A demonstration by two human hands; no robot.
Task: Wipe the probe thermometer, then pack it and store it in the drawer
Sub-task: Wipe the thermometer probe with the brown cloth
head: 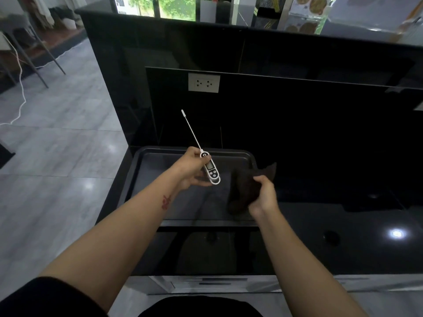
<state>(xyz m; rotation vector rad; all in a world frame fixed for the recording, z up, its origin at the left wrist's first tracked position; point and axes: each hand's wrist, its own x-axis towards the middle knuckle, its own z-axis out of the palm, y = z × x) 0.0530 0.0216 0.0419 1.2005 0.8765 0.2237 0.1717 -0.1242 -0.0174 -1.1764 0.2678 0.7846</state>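
A white probe thermometer with a small display and buttons is held by its body in my left hand. Its thin metal probe is unfolded and points up and away to the left, with a white cap on the tip. My right hand grips a bunched dark brown cloth just to the right of the thermometer, a short gap apart from it. Both hands hover over a dark tray on the black counter.
The glossy black counter runs to the right. A black back wall carries a white double socket. At the counter's front edge the top of a drawer front shows. Grey tiled floor lies to the left.
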